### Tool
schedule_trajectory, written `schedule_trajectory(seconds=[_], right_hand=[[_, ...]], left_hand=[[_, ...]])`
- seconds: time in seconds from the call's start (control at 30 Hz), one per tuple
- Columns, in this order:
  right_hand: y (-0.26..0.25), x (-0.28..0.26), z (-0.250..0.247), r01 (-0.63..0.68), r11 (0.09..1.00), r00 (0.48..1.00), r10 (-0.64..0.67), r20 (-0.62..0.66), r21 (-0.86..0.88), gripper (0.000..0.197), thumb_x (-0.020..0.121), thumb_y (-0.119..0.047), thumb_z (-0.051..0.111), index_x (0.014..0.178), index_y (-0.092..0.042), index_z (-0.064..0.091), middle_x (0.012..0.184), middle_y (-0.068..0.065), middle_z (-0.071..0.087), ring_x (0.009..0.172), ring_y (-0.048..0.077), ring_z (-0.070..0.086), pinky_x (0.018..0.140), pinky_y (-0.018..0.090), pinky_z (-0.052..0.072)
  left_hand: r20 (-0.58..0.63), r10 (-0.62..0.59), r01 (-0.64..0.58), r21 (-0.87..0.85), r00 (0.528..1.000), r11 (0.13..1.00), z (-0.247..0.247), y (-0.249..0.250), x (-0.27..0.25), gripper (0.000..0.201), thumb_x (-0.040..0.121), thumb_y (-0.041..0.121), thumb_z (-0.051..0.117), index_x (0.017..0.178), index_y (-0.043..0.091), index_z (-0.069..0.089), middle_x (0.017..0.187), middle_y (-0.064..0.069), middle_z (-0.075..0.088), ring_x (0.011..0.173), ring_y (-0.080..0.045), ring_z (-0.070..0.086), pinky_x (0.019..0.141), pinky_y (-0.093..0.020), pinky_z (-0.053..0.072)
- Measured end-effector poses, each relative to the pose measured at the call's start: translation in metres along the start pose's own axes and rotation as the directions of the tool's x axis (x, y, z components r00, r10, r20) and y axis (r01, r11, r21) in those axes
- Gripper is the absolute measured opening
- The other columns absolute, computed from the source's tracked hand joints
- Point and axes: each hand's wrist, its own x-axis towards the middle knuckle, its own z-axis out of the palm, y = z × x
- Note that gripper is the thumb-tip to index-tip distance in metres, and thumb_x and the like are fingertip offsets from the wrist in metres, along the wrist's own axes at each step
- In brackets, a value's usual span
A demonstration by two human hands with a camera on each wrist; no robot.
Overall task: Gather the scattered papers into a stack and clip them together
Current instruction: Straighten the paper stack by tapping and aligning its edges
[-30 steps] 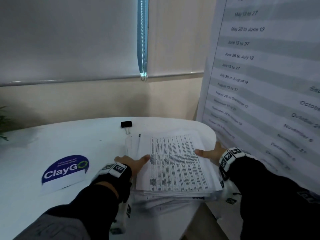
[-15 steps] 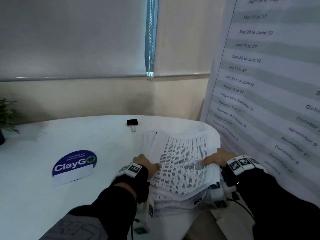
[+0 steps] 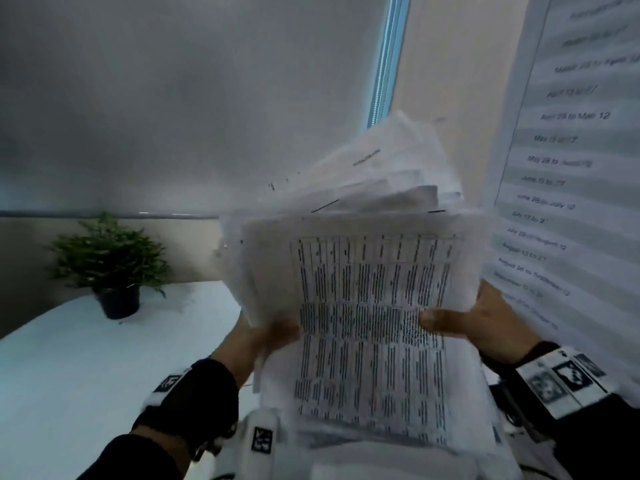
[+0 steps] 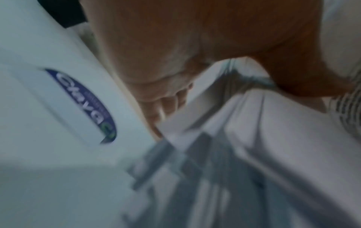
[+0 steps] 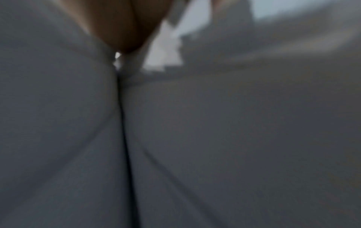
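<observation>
A thick stack of printed papers [image 3: 374, 306] is raised off the white table [image 3: 86, 358] and tilted up toward me, its upper sheets fanned unevenly. My left hand [image 3: 263, 337] grips the stack's left edge, thumb on the top sheet. Gripping the right edge is my right hand [image 3: 467, 323], its thumb across the printed page. In the left wrist view my fingers [image 4: 156, 108] curl under the paper edges [image 4: 254, 131]. The right wrist view shows blurred grey paper [image 5: 215, 123] filling the picture. The black binder clip is hidden from sight.
A small potted plant [image 3: 110, 261] stands at the table's back left. A large printed schedule poster [image 3: 561, 168] hangs close on the right. A blue ClayGo sticker [image 4: 87, 104] lies on the table below my left hand. A window blind covers the wall behind.
Both hands have lifted the stack from the table and tilted it upright toward me. The view swung upward, and the binder clip went out of sight behind the papers.
</observation>
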Motion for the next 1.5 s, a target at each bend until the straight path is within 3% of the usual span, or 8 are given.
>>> schedule_trajectory(seconds=[0.33, 0.57, 0.77, 0.9, 1.17, 1.27, 1.33, 1.5], right_hand=[[0.031, -0.015, 0.149, 0.056, 0.982, 0.994, -0.072, 0.080, 0.182, 0.043, 0.064, 0.003, 0.072, 0.105, -0.005, 0.062, 0.100, 0.000, 0.073, 0.089, 0.016, 0.071, 0.066, 0.026, 0.057], [0.082, -0.035, 0.208, -0.115, 0.970, 0.989, 0.090, 0.121, 0.213, 0.099, 0.023, -0.041, 0.096, 0.110, -0.007, 0.063, 0.101, 0.005, 0.073, 0.095, 0.023, 0.070, 0.079, 0.041, 0.058], [0.074, -0.044, 0.198, -0.001, 0.950, 0.998, -0.017, 0.054, 0.312, 0.067, 0.035, -0.012, 0.093, 0.096, -0.006, 0.068, 0.087, 0.000, 0.075, 0.086, 0.013, 0.070, 0.063, 0.016, 0.054], [0.068, -0.049, 0.198, 0.096, 0.973, 0.991, -0.113, 0.075, 0.209, 0.102, 0.013, -0.048, 0.092, 0.105, -0.013, 0.065, 0.086, -0.006, 0.073, 0.080, -0.004, 0.066, 0.066, 0.009, 0.052], [0.076, -0.041, 0.205, 0.168, 0.911, 0.985, -0.139, -0.103, 0.377, 0.110, 0.025, -0.041, 0.095, 0.121, -0.010, 0.051, 0.100, -0.005, 0.071, 0.096, 0.013, 0.067, 0.074, 0.024, 0.057], [0.077, -0.041, 0.211, 0.136, 0.928, 0.987, -0.098, -0.125, 0.347, 0.076, 0.031, -0.045, 0.094, 0.098, -0.022, 0.068, 0.096, -0.006, 0.074, 0.093, 0.012, 0.068, 0.074, 0.021, 0.056], [0.068, -0.041, 0.216, 0.171, 0.939, 0.981, -0.134, -0.140, 0.300, 0.039, 0.055, -0.021, 0.088, 0.090, -0.025, 0.072, 0.092, -0.013, 0.074, 0.091, 0.006, 0.068, 0.076, 0.020, 0.056], [0.052, -0.037, 0.209, 0.187, 0.959, 0.982, -0.177, -0.063, 0.212, 0.051, 0.072, -0.009, 0.076, 0.110, -0.034, 0.052, 0.094, -0.033, 0.067, 0.088, -0.012, 0.063, 0.071, 0.005, 0.049]], left_hand=[[-0.372, 0.318, -0.285, 0.142, 0.872, 0.948, -0.103, 0.023, -0.117, 0.051, 0.052, 0.034, 0.092, 0.094, 0.016, 0.069, 0.087, 0.000, 0.076, 0.080, -0.019, 0.073, 0.065, -0.025, 0.058], [-0.381, 0.247, -0.179, 0.204, 0.891, 0.962, -0.138, -0.011, -0.158, 0.085, 0.030, 0.034, 0.091, 0.108, 0.012, 0.065, 0.098, -0.006, 0.075, 0.088, -0.023, 0.072, 0.069, -0.035, 0.059], [-0.260, 0.305, -0.256, 0.207, 0.916, 0.944, -0.133, 0.010, -0.165, 0.069, 0.027, 0.036, 0.090, 0.091, 0.016, 0.072, 0.089, -0.006, 0.076, 0.081, -0.021, 0.073, 0.061, -0.023, 0.057], [-0.217, 0.303, -0.275, 0.148, 0.928, 0.950, -0.128, 0.011, -0.162, 0.064, 0.017, 0.039, 0.093, 0.078, 0.027, 0.078, 0.083, -0.002, 0.076, 0.077, -0.015, 0.073, 0.059, -0.019, 0.055], [-0.238, 0.307, -0.249, 0.245, 0.921, 0.937, -0.123, 0.016, -0.157, 0.062, 0.042, 0.034, 0.082, 0.099, 0.014, 0.068, 0.092, 0.001, 0.076, 0.085, -0.016, 0.072, 0.065, -0.020, 0.055], [-0.331, 0.344, -0.255, 0.282, 0.879, 0.925, -0.116, 0.015, -0.153, 0.052, 0.047, 0.028, 0.088, 0.094, 0.020, 0.068, 0.087, 0.008, 0.076, 0.080, -0.010, 0.072, 0.061, -0.015, 0.053], [-0.422, 0.388, -0.277, 0.302, 0.819, 0.912, -0.111, 0.016, -0.145, 0.039, 0.060, 0.012, 0.089, 0.091, 0.020, 0.068, 0.081, 0.016, 0.074, 0.075, -0.004, 0.070, 0.056, -0.011, 0.051], [-0.421, 0.430, -0.290, 0.356, 0.799, 0.888, -0.109, 0.026, -0.143, 0.045, 0.070, 0.019, 0.080, 0.110, 0.027, 0.061, 0.093, 0.012, 0.073, 0.083, 0.002, 0.068, 0.061, -0.010, 0.053]])
